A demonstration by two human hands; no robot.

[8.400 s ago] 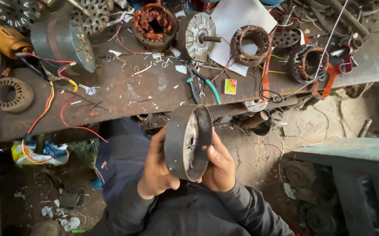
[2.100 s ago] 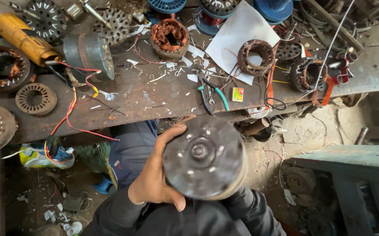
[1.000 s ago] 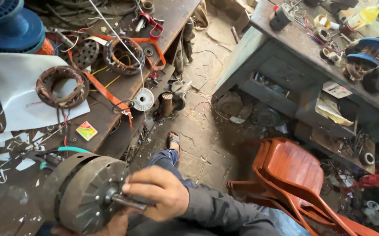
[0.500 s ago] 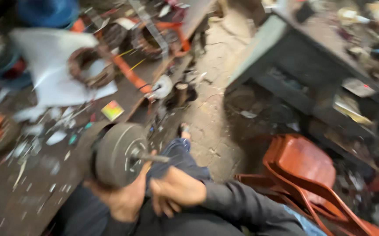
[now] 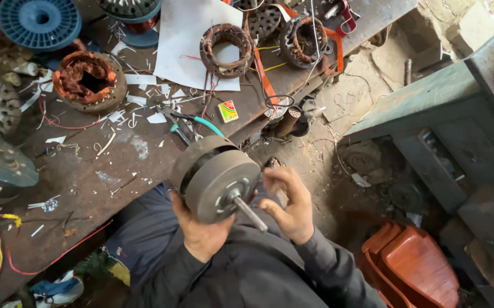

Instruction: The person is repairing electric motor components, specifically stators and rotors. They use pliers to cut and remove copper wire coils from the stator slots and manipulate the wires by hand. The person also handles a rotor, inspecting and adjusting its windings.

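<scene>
left hand (image 5: 201,231) grip: holding motor (image 5: 215,178) | grey drum, steel shaft | right hand (image 5: 289,205) grip: wide, fingers spread

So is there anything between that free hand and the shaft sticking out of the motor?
Nothing visible. The right hand is open beside the steel shaft with only bare air between them. The left hand holds the round grey motor from below, clear of that gap.

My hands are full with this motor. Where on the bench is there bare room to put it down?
Barest patch: bench top between the pliers and red wires, scraps only. Crowded around the copper-wound stator, paper sheet and far spools. Left hand holds the motor.
</scene>
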